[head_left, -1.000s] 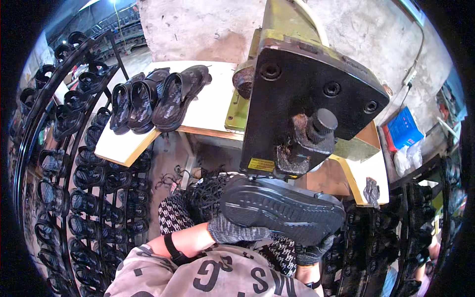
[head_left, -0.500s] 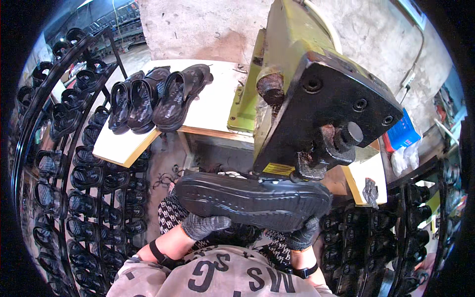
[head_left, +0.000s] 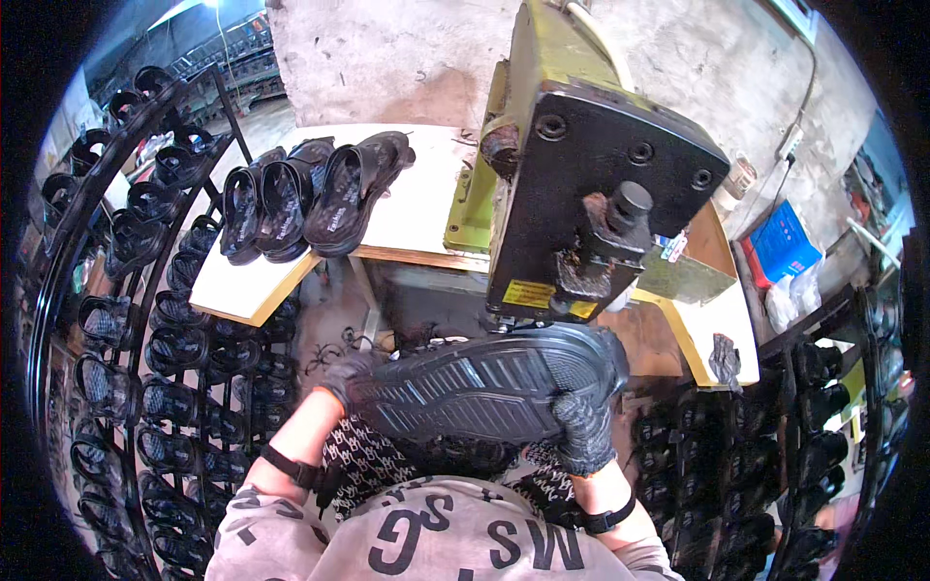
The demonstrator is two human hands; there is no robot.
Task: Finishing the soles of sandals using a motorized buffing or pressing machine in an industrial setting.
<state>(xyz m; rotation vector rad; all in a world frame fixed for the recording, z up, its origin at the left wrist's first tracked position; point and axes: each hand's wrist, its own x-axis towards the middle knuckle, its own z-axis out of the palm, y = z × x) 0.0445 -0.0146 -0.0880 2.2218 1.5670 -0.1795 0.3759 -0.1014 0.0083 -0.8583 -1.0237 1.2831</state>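
A black shoe [head_left: 484, 387] is held sole-up just below the dark head of the olive-green stitching machine [head_left: 591, 194], its toe end tucked under the machine's lower edge on the right and its heel end pointing left. The sole is ribbed, with slanted tread bars across the middle and a smooth rim around the outline; the upper is hidden underneath. The left hand [head_left: 347, 373], in a dark glove, grips the heel end with its fingers closed around the edge. The right hand [head_left: 586, 426], also gloved, wraps the toe end, fingers clamped over the rim. Both forearms rise from the lower edge, each with a black band at the wrist, above a patterned lap. The table [head_left: 417, 208] lies beyond the shoe, its near wooden edge running left of the machine, with a row of black sandals [head_left: 310, 198] lying on its left part, well apart from the hands. Curved racks of black shoes [head_left: 126, 320] close in the left side and the right, leaving only a narrow gap between lap, table edge and machine.
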